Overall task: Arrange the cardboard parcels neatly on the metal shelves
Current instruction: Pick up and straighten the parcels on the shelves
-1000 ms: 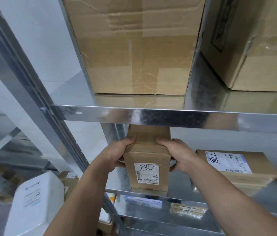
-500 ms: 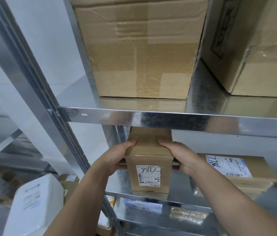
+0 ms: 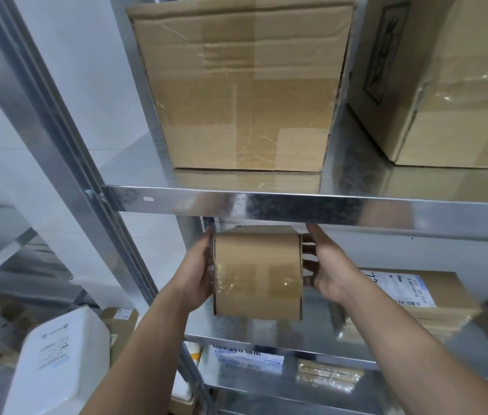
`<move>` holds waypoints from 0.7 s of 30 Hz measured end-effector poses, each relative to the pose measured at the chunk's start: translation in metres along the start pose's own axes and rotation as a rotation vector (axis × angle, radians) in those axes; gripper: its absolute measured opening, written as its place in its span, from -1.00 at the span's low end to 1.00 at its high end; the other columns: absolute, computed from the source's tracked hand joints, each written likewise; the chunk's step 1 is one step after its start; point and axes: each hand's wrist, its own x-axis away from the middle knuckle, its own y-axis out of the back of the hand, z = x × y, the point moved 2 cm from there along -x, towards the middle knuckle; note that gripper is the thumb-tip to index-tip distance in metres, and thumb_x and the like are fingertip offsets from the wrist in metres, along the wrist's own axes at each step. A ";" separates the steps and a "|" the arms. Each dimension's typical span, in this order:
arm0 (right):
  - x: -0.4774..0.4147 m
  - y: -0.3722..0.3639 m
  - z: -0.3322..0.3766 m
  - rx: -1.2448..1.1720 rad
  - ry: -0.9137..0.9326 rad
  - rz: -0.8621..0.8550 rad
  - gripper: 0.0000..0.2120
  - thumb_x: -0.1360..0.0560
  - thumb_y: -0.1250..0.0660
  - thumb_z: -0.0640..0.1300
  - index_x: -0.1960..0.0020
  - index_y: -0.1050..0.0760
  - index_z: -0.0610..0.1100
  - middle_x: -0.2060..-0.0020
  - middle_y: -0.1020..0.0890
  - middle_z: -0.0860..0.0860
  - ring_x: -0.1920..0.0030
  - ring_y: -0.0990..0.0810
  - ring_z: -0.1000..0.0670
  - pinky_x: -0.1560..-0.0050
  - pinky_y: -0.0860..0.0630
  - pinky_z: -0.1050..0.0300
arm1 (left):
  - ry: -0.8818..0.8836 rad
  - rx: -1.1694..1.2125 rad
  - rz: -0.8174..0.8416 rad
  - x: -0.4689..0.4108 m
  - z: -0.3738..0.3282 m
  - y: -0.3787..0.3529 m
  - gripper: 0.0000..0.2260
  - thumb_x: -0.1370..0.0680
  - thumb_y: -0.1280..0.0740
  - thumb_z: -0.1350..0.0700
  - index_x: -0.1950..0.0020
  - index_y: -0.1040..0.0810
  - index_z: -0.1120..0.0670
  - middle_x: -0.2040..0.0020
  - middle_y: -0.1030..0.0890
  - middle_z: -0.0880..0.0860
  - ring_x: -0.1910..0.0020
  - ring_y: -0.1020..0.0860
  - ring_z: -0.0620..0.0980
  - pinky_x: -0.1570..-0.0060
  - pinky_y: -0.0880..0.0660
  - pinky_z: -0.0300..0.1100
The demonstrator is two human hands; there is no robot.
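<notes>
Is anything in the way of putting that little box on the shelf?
Nothing visible. Bare silver metal shelf lies under the small brown cardboard parcel; the flat labelled cardboard parcel sits apart, to its right.

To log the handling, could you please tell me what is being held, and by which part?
The small cardboard parcel, between both hands: left hand against its left side, right hand against its right side.
</notes>
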 end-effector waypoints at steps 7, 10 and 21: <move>-0.002 0.001 -0.027 0.137 -0.027 0.005 -0.63 -0.56 -0.40 0.07 -0.27 -0.56 -0.12 -0.04 -0.70 -0.07 -0.10 -0.62 -0.10 0.01 -0.53 -0.04 | 0.070 -0.043 0.059 0.013 0.017 -0.010 -0.63 -0.66 -0.24 -0.14 -0.25 -0.66 0.06 -0.13 -0.72 0.11 -0.05 -0.70 0.05 0.09 -0.61 -0.13; -0.003 0.002 -0.039 0.158 -0.075 -0.011 -0.69 -0.56 -0.39 -0.04 -0.25 -0.46 -0.12 -0.06 -0.66 -0.14 -0.02 -0.62 -0.12 0.09 -0.56 -0.02 | 0.123 -0.041 0.040 0.014 0.028 -0.010 -0.71 -0.64 -0.31 -0.01 -0.25 -0.63 0.13 -0.08 -0.73 0.12 0.06 -0.71 0.04 0.14 -0.63 -0.15; -0.008 -0.003 -0.065 0.236 -0.093 -0.010 -0.52 -0.55 -0.48 -0.05 -0.30 -0.26 0.00 -0.08 -0.65 -0.12 -0.09 -0.67 -0.15 -0.13 -0.64 -0.13 | 0.095 -0.200 -0.064 -0.001 0.048 -0.010 -0.74 -0.60 -0.39 0.11 -0.24 -0.58 0.20 -0.04 -0.73 0.19 0.07 -0.69 0.13 0.32 -0.59 -0.15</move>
